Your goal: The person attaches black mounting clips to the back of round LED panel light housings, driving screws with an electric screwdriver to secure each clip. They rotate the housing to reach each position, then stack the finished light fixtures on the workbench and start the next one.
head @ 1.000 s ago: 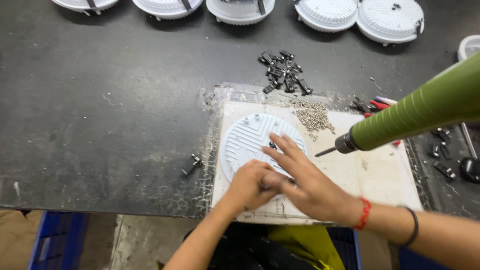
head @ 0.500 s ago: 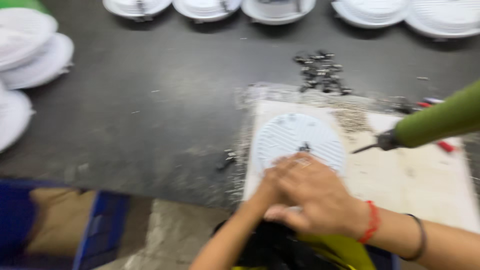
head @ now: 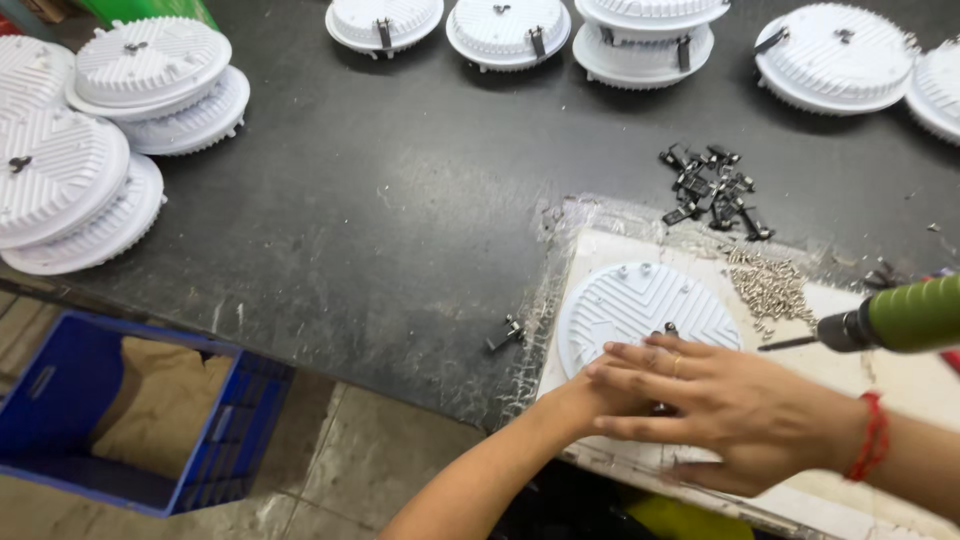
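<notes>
Both hands sit on the near edge of the round white ribbed disc (head: 645,305) lying flat on the table (head: 400,220). The right hand (head: 730,410) covers the left hand (head: 590,395), fingers (head: 640,350) spread flat, gripping nothing; the left's I cannot tell. A green screwdriver (head: 900,318) points at the disc from the right.

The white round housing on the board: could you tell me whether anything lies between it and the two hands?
Nothing visible does. The right hand lies flat on the near edge of the housing, and the left hand, partly hidden beneath it, also rests against that edge.
</notes>
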Action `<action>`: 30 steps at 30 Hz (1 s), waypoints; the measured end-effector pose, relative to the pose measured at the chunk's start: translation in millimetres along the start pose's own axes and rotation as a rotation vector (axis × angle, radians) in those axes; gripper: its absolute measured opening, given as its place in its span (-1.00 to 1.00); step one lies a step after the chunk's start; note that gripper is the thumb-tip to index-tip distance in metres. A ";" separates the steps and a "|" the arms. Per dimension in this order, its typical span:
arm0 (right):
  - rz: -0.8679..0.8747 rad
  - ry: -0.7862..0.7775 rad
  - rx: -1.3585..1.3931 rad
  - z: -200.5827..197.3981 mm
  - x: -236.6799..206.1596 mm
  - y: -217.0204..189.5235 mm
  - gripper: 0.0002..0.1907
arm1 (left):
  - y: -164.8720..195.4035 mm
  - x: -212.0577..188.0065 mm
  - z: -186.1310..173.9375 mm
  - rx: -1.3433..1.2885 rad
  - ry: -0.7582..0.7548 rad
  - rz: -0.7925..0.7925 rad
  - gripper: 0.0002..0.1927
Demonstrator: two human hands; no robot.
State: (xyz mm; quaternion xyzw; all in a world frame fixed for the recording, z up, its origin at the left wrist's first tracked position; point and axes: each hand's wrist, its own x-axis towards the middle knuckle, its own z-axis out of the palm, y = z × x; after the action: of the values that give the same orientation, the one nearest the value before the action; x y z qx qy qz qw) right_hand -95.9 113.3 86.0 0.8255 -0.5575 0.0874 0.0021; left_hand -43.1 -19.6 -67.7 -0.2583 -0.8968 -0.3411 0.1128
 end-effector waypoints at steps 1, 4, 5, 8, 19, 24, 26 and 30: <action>0.047 -0.030 0.014 6.7 -1.9 -3.7 -0.41 | -2.1 1.5 -0.2 -0.005 0.017 0.022 -0.74; 0.802 -0.317 0.047 29.1 -8.8 -9.5 -0.35 | 1.6 -6.0 -8.6 -0.013 -0.009 -0.057 -0.75; 0.788 -0.175 0.018 32.0 -12.2 -7.1 -0.40 | 7.9 -11.4 -9.9 -0.018 -0.078 -0.181 -0.77; 0.762 0.146 0.093 31.0 -18.5 -7.1 -0.45 | 22.3 -25.9 -9.9 -0.196 0.059 -0.212 -0.80; -0.121 -0.087 0.261 -12.9 -17.5 -1.9 -0.51 | -25.0 -22.3 -6.0 -0.386 -0.278 -0.248 -0.85; -0.152 -0.106 0.180 -8.4 -10.7 2.3 -0.51 | -21.4 -14.9 -17.5 -0.542 -0.416 -0.465 -0.83; 0.035 -0.011 0.176 0.7 -10.9 -10.1 -0.59 | -15.6 -19.9 -22.1 -0.532 -0.359 -0.353 -0.80; 0.579 0.369 0.118 22.5 -14.3 -40.8 -0.70 | 5.9 -32.8 -24.2 -0.406 -0.005 -0.156 -0.68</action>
State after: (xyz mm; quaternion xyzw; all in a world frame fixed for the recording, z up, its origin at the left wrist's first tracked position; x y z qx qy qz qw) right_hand -60.3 139.6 65.6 0.6020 -0.7529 0.2641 0.0300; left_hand -11.7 -44.7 -58.8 -0.2064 -0.8270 -0.5220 0.0297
